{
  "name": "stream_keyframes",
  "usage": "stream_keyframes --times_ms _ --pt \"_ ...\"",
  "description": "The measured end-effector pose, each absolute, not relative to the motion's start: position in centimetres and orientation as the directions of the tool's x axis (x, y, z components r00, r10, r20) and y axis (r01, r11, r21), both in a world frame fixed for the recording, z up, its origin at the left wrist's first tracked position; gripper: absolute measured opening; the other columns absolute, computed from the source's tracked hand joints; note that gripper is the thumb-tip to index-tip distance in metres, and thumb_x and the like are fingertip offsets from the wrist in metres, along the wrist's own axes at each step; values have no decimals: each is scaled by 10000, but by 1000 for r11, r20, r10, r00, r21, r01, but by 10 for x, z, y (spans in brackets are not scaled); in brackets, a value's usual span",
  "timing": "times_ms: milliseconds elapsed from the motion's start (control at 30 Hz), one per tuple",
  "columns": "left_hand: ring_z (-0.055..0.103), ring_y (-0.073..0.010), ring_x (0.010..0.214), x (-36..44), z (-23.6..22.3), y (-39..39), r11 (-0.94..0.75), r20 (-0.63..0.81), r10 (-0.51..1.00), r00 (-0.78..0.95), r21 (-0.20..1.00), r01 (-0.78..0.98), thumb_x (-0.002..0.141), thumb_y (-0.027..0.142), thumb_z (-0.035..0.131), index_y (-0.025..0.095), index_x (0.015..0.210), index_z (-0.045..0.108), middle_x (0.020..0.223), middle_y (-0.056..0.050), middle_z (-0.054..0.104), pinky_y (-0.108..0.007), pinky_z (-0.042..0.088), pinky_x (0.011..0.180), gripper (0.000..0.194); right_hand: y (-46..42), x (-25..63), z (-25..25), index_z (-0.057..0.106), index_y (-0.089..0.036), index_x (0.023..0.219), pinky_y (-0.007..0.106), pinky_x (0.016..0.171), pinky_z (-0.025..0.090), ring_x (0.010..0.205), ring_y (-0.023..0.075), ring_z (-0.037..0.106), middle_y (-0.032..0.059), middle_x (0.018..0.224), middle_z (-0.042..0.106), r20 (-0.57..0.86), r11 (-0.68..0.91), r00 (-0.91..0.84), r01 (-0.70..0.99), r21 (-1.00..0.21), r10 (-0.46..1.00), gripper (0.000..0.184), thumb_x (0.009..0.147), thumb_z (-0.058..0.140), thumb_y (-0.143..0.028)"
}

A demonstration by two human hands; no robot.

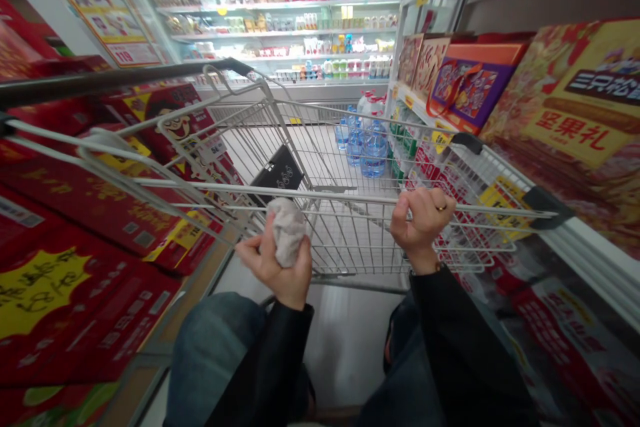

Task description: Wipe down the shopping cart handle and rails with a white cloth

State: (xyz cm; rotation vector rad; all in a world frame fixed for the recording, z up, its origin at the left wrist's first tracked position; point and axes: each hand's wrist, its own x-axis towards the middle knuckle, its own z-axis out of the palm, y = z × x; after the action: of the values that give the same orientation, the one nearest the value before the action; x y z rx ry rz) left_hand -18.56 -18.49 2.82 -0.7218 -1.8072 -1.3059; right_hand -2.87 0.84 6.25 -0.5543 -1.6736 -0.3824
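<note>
In the middle of the frame, our left hand [283, 273] holds a crumpled, whitish cloth bundle [287, 233], thumb and fingers curled around its sides. The bundle sits right by the long top rail [350, 197] of a silvery wire shopping cart [313, 107] — we cannot tell whether it presses against the metal. Right of centre, our right hand [423, 220] has its fingers closed around that same rail, a gold-coloured ring [440, 207] on one of them. A black plastic panel [277, 177] hangs inside the cart, just above and left of the bundle. Beyond the wires, clear blue water bottles [374, 153] stand on the floor. Red printed cartons [115, 297] fill the left side — and an orange-and-purple gift box [465, 90] stands on the shelf at upper right.
</note>
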Motion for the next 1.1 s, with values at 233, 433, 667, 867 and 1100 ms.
stream_keyframes --times_ms 233,433,667,867,1100 --pt "548 -187 918 -171 26 -189 437 868 302 -393 240 867 743 468 800 309 1329 630 995 -36 516 -478 298 1014 630 11 -23 60 526 -236 732 371 756 248 703 187 385 -10 640 529 969 819 -176 573 -41 172 200 921 467 -269" --pt "506 -196 911 -201 35 -205 432 825 -48 -563 526 733 730 472 788 246 1312 649 988 -40 455 -448 394 959 640 9 -25 63 500 -239 715 369 753 269 689 183 381 -16 618 515 985 826 -127 563 -25 117 201 914 475 -247" --pt "548 -196 927 -172 8 -179 369 897 278 -343 230 901 735 470 801 243 1291 662 994 -52 536 -471 323 1000 616 8 -25 66 502 -237 722 362 740 268 689 180 387 -19 622 518 984 829 -131 558 -24 117 199 919 475 -242" --pt "513 -201 920 -210 18 -205 462 826 -27 -563 509 726 704 495 812 244 1286 670 1014 -43 479 -496 413 1003 649 7 -25 65 505 -235 717 371 754 265 697 182 387 -15 624 511 981 828 -140 560 -32 133 204 919 476 -253" --pt "532 -199 906 -174 6 -179 389 892 134 -432 354 850 777 431 762 226 1419 540 978 -47 466 -464 455 890 710 7 -28 62 497 -237 688 367 751 250 679 182 386 -12 613 518 976 811 -123 580 -78 181 229 913 458 -260"
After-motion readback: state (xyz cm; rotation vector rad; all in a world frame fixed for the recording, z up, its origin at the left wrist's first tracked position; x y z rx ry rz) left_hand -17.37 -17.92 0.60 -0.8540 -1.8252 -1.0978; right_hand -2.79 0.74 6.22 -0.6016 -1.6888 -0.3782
